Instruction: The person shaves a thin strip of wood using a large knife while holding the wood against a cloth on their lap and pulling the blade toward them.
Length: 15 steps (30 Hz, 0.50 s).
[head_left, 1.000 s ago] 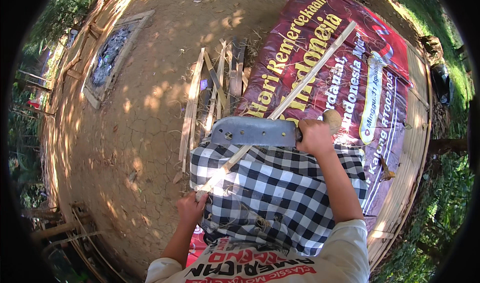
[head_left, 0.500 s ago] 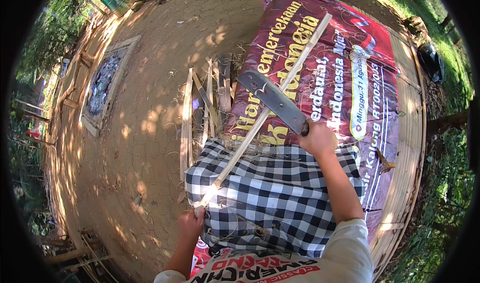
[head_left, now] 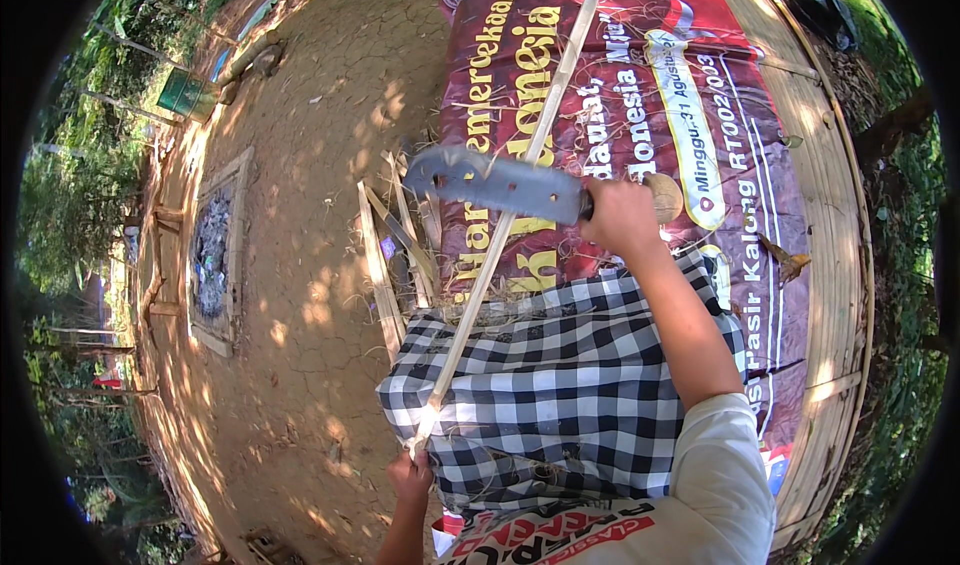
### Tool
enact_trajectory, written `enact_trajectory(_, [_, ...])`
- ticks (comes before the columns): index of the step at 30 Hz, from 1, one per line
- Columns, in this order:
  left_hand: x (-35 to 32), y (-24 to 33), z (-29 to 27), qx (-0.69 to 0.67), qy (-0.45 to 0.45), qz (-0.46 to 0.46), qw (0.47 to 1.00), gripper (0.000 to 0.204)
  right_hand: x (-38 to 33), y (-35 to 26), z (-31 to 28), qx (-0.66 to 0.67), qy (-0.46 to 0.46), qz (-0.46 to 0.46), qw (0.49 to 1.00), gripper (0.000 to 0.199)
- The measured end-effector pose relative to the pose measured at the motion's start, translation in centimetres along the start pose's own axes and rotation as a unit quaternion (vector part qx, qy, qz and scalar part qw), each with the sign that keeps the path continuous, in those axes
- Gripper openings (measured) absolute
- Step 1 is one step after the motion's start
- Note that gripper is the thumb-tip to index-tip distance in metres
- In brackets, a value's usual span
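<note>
A long pale bamboo strip (head_left: 505,230) runs slantwise from the lap out over the red printed banner (head_left: 700,115), its near end at the person's lap, its far end reaching toward the banner's far edge. The slant keeps its length clear in front of the blade. The left hand (head_left: 410,473) grips the near end, fingers wrapped tight around it, seemingly to steady the strip against the checked black-and-white cloth (head_left: 560,395) that covers the lap and shields it. The right hand (head_left: 618,215) is closed around the rounded wooden handle of a broad grey chopping blade (head_left: 495,183), held crosswise above the strip's middle, the flat steel lifted off the strip rather than biting into it. Just beside the cloth's left edge, cut bamboo slats (head_left: 385,255) lie bundled on the packed dirt ground (head_left: 320,165). The banner lies spread over a slatted bamboo platform (head_left: 830,225), whose bare right edge shows.
</note>
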<state>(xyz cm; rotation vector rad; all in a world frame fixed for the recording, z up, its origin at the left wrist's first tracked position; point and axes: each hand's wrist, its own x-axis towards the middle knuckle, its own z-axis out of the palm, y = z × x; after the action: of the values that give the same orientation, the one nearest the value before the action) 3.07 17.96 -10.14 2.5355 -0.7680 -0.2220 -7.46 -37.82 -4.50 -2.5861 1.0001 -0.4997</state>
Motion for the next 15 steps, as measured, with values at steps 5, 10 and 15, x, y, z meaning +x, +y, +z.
enact_trajectory(5, [1.0,0.2,-0.9,0.017,-0.027,-0.01,0.999,0.049,0.1,4.4,-0.2,0.058,0.055,0.168,0.982,0.026])
enact_trajectory(10, [0.4,-1.2,0.1,-0.005,0.004,0.017,1.0,0.052,-1.8,-0.1,-1.4,0.117,0.008,0.041,0.992,0.024])
enact_trajectory(15, [0.9,-0.7,0.0,-0.029,0.003,0.016,0.999,0.056,-4.1,-3.2,-0.6,0.089,-0.076,-0.075,0.99,0.03])
